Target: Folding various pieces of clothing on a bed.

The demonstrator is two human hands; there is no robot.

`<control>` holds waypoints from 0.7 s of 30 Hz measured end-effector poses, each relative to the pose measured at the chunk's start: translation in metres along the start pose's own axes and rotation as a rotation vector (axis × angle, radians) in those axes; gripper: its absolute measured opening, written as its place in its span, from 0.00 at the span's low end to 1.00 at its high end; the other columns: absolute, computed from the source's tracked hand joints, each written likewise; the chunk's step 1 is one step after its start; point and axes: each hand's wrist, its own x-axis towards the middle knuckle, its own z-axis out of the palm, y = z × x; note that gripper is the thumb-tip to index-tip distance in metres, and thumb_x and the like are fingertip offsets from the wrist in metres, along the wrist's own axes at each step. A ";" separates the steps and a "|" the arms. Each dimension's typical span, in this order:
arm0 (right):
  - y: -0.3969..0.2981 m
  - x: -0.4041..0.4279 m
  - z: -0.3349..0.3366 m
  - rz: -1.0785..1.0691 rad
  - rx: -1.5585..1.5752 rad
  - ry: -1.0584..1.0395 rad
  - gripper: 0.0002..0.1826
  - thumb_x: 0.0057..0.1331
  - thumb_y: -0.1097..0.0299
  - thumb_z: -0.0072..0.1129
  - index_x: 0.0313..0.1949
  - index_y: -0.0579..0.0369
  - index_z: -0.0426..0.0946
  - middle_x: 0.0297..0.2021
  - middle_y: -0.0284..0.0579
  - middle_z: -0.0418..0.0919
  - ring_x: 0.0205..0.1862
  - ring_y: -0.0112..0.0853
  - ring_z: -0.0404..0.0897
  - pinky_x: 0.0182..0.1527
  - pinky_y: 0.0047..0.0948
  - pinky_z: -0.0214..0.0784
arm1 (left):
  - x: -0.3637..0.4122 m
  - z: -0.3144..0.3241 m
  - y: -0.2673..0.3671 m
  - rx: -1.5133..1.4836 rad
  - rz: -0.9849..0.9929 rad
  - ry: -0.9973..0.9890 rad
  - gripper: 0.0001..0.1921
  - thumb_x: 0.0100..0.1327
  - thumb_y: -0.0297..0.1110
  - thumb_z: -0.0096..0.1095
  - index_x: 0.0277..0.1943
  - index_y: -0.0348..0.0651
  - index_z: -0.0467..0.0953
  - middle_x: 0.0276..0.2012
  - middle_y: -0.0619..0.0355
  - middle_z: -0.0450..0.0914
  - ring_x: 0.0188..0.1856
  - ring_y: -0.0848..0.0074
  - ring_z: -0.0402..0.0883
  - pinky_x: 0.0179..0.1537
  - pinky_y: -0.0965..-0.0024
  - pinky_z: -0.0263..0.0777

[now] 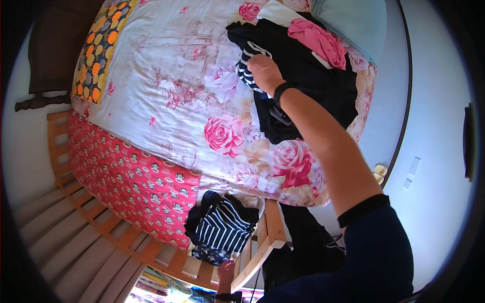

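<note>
My right hand (264, 72) reaches across the bed, its fingers closed on a black-and-white striped garment (245, 72). This bunched garment lies at the left edge of a spread-out black garment (314, 75). A dark buckle-like item (280, 114) shows on the black cloth below my wrist. At the bottom, my left hand (226, 269) is beside the wooden bed rail, just below a dark patterned cloth (212, 255); its fingers look curled, and whether they grip anything is unclear. Above that cloth lies a folded striped garment (223, 225), with black clothing (204, 212) at its left.
A pink garment (318, 41) lies on the black cloth near a pale blue pillow (352, 26). The floral bedsheet (170, 75) meets a red printed cloth (132, 174). A wooden rail (261, 257) borders the bed. Yellow slippers (380, 173) stand on the floor.
</note>
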 end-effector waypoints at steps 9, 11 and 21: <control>-0.122 -0.103 -0.239 0.389 0.771 0.127 0.09 0.68 0.66 0.60 0.39 0.60 0.77 0.29 0.38 0.77 0.31 0.20 0.74 0.34 0.22 0.67 | -0.001 0.005 0.003 -0.323 0.114 -0.003 0.10 0.61 0.32 0.67 0.42 0.36 0.83 0.34 0.55 0.86 0.37 0.77 0.84 0.40 0.74 0.77; -0.154 -0.135 -0.294 0.471 0.895 0.215 0.09 0.69 0.66 0.60 0.38 0.61 0.77 0.28 0.31 0.75 0.30 0.15 0.70 0.33 0.18 0.64 | 0.009 0.007 0.009 -0.338 0.164 -0.008 0.10 0.63 0.32 0.66 0.44 0.36 0.82 0.35 0.55 0.86 0.37 0.77 0.85 0.40 0.75 0.77; -0.302 -0.302 -0.410 0.413 0.963 0.004 0.11 0.69 0.65 0.59 0.40 0.63 0.81 0.28 0.37 0.81 0.30 0.19 0.75 0.34 0.21 0.68 | -0.069 -0.046 0.122 -0.228 0.790 -0.016 0.08 0.62 0.33 0.70 0.36 0.38 0.80 0.30 0.59 0.82 0.32 0.78 0.80 0.35 0.75 0.73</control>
